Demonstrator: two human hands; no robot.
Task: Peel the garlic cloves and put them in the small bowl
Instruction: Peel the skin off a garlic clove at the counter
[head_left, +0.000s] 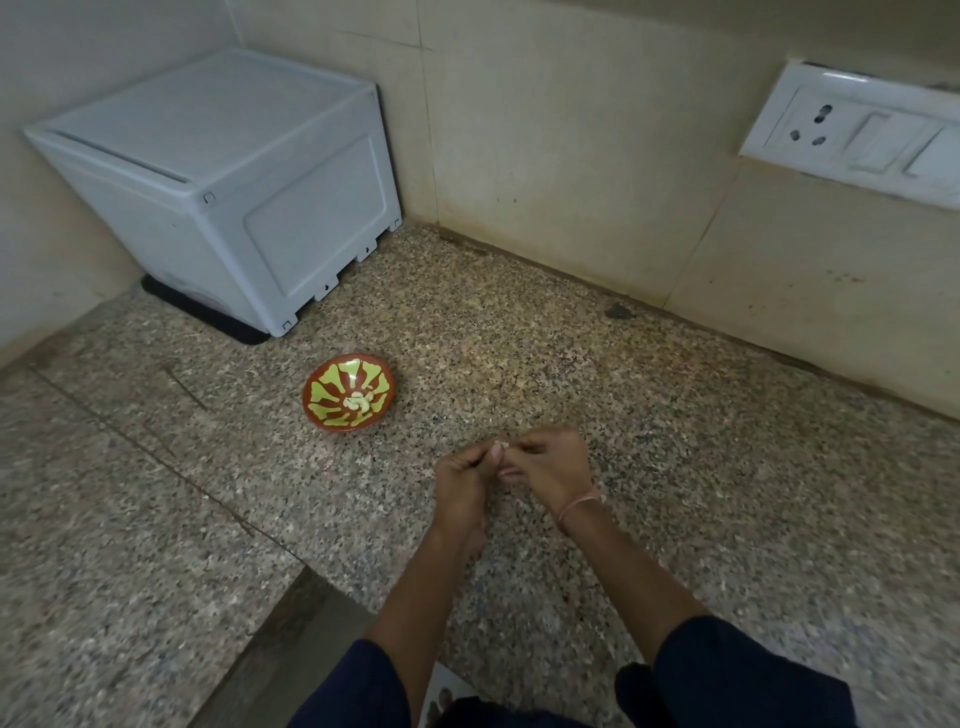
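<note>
Standing at a speckled granite bench (571, 353) in a tiled corner. Pinching a garlic clove (500, 447) between the curled fingers of the left hand (464, 475) and those of the right hand (551, 467), fingertips meeting round it a little above the stone. Mostly hidden in that grip, with only a pale sliver showing; cannot tell how much skin is on it. Wearing a thin pinkish thread (579, 506) round the right wrist, and dark sleeves ending near the elbows. Further back and to the left of the hands, well apart from them, a small bowl (332, 422), red-brown outside with a yellow-green pattern inside. Upright on the bench, holding a few pale peeled cloves (358, 402) heaped at its bottom. Behind the bowl, deep in the corner, a white plastic box (218, 182) set on a black mat (208, 317). On the right-hand wall, a white socket-and-switch plate (852, 135).
</note>
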